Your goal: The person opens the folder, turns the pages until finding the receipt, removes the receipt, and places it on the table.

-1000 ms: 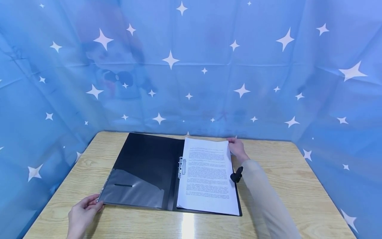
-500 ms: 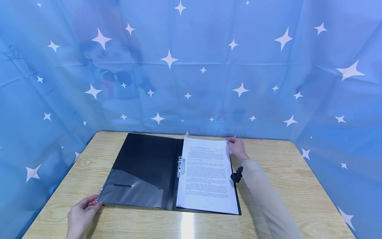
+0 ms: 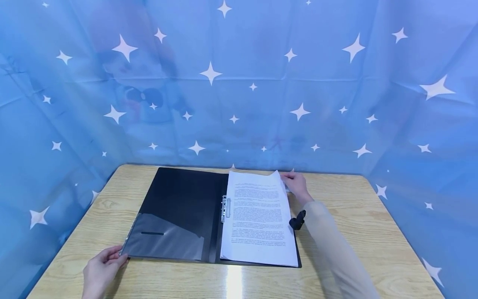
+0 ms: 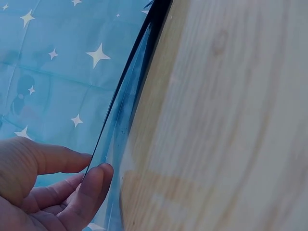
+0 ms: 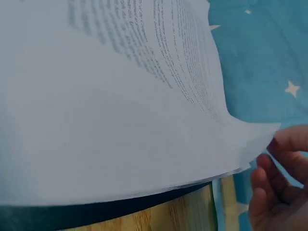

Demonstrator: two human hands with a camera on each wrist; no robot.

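Observation:
A black ring binder (image 3: pixel 186 191) lies spread on the wooden table, with a clear pocket (image 3: pixel 171 238) on its left cover. My left hand (image 3: pixel 102 268) pinches that cover's near left corner; in the left wrist view the thumb and fingers (image 4: pixel 91 180) meet across its thin edge. A stack of printed paper (image 3: pixel 257 220) rests on the binder's right side, beside the metal clip (image 3: pixel 225 209). At the stack's far right corner, my right hand (image 3: pixel 296 187) has its fingertips on a sheet's edge. That sheet's corner (image 5: pixel 257 137) bends upward in the right wrist view.
Wooden tabletop (image 3: pixel 358 232) extends on both sides of the binder and in front of it. A blue curtain (image 3: pixel 239 104) with white stars hangs behind and around the table. A black device (image 3: pixel 297 220) sits at the right wrist.
The far right corner of the top paper has risen and bent up and leftward. My right hand has shifted slightly left at that corner. My left hand keeps its pinch on the binder cover.

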